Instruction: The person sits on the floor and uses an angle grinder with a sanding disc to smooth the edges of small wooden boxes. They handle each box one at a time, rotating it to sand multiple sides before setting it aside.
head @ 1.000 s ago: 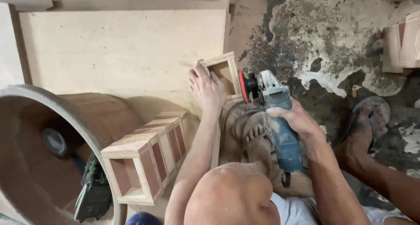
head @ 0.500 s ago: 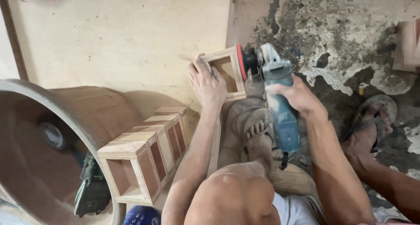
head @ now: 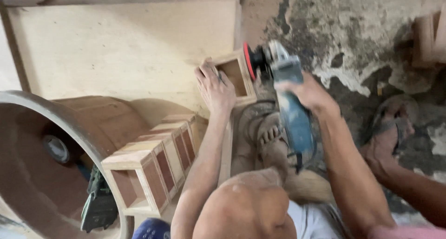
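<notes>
Seen from above, a person sits on the ground sanding a small wooden box. The left hand [head: 214, 86] lies flat, fingers spread, over the near side of the small open wooden box [head: 236, 76], pressing it in place rather than gripping round it; the box stands on edge at the end of a narrow wooden plank [head: 226, 148] beside the person's bare foot [head: 272, 143]. The right hand [head: 310, 94] is closed tight around the blue body of an angle grinder [head: 287, 104], whose red sanding disc [head: 249, 61] touches the right outer face of the box. Behind the box lies a large pale plywood sheet [head: 121, 48]. To the lower left stands a row of similar finished wooden boxes [head: 153, 167], set side by side, with reddish inner panels. Left of them lies a big round wooden tub [head: 55, 146] on its side (a dark power tool [head: 98, 202] rests by its rim). The floor at right is rough, stained concrete [head: 353, 39], with a worn sandal [head: 392, 118] on it.
</notes>
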